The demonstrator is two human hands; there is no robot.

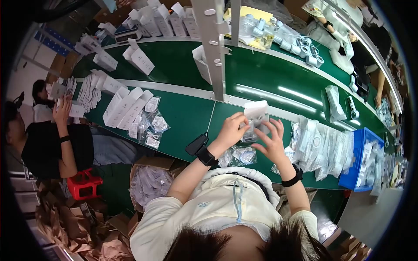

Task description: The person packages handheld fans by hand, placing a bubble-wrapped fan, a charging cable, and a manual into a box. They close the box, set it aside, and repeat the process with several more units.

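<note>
Here we are closing the fingers (237, 119) of our left hand (229, 130) around a small clear bag (249, 132), pinching its upper edge, while the fingers of our right hand (272, 141) are spreading half open and steadying the same bag from the other side. The bag is sitting between both hands, just above the green bench (187, 117), right under a small white box (256, 109) with its flap up; whether the bag is already entering the box we cannot quite tell, since the hands are covering that spot. To do this well, we are judging that the bag wants flattening first, with the flap kept clear. More clear bags (241, 155) are lying just below our wrists, a stack of sleeved parts (318, 145) beside the right hand, and a blue bin (359, 158) further right.
</note>
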